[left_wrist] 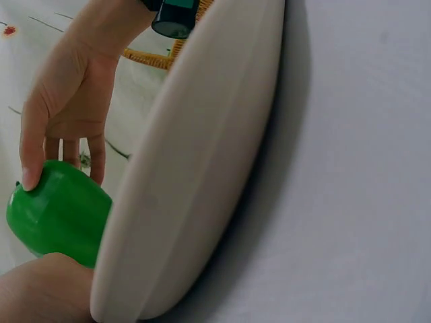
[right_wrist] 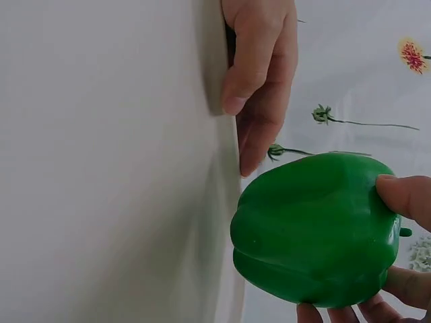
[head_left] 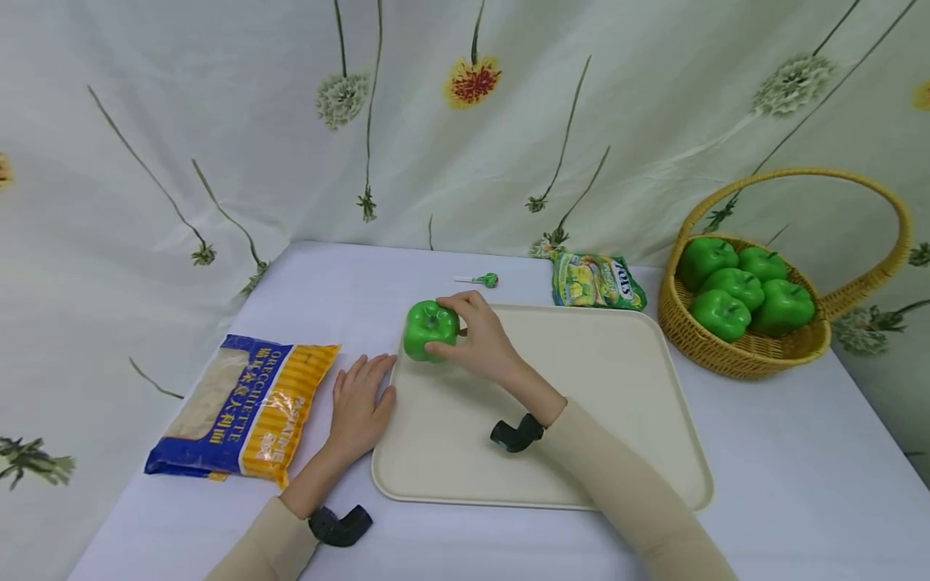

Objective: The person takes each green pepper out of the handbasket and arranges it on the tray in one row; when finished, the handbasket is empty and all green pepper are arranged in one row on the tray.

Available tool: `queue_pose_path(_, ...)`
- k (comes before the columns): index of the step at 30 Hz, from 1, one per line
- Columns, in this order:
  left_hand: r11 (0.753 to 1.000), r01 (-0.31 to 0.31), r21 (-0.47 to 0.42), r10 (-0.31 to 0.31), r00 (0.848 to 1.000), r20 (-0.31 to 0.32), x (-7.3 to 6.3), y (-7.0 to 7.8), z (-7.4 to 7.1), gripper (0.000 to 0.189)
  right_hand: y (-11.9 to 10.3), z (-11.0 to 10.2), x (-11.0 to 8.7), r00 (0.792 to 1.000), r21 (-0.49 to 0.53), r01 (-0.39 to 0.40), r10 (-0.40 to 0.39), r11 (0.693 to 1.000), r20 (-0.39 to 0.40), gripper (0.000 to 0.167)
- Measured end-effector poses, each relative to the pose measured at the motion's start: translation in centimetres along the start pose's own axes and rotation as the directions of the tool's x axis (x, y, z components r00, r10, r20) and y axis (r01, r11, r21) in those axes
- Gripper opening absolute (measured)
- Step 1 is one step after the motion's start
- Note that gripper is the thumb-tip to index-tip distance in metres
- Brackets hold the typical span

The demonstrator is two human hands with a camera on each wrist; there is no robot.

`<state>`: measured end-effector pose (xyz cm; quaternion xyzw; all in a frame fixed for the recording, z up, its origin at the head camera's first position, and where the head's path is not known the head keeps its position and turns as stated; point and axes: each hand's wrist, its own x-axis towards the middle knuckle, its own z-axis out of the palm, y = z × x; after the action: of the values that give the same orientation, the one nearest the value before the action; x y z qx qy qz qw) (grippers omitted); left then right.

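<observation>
A glossy green bell pepper (head_left: 430,331) is at the far left corner of the cream tray (head_left: 581,403). My right hand (head_left: 475,337) grips it between thumb and fingers; in the right wrist view the pepper (right_wrist: 316,229) shows its lobed side, stem toward the hand. Whether its base touches the tray I cannot tell. My left hand (head_left: 361,403) rests at the tray's left edge, fingers extended, holding nothing. From the left wrist view, the tray's rim (left_wrist: 195,161) hides part of the pepper (left_wrist: 60,212).
Left of the tray lies a blue and yellow pasta bag (head_left: 243,407). Behind the tray are a green lollipop (head_left: 488,280) and a green candy bag (head_left: 597,281). A wicker basket (head_left: 734,359) with several green peppers (head_left: 734,290) stands at the right, its tall handle arching up.
</observation>
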<state>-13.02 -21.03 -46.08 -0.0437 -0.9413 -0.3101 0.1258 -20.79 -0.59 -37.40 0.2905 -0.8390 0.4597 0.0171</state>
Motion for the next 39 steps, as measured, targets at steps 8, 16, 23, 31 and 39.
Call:
queue_pose_path(8,1.000,-0.002,0.014,0.002,1.000,0.002,0.0,0.1,0.0,0.045,0.8,2.3,0.7,0.999,-0.091,0.011,-0.006,0.996,0.047,0.064)
queue_pose_path(16,1.000,0.000,0.014,0.000,1.000,0.001,0.1,0.0,0.0,0.045,0.9,3.0,0.8,0.999,-0.089,0.015,-0.010,0.996,0.046,0.065)
queue_pose_path(23,1.000,0.003,0.020,-0.003,1.000,0.009,0.0,0.1,0.0,0.045,0.8,3.4,0.7,0.999,-0.095,0.013,-0.009,0.995,0.047,0.067)
queue_pose_path(31,1.000,0.001,0.024,-0.001,1.000,0.008,0.0,0.0,0.0,0.046,1.1,3.6,0.6,0.998,-0.091,0.039,-0.036,0.995,0.042,0.069)
queue_pose_path(39,1.000,-0.003,0.016,0.003,1.000,0.007,0.0,0.0,0.0,0.045,1.2,3.7,0.5,0.998,-0.081,0.043,-0.039,0.996,0.047,0.073)
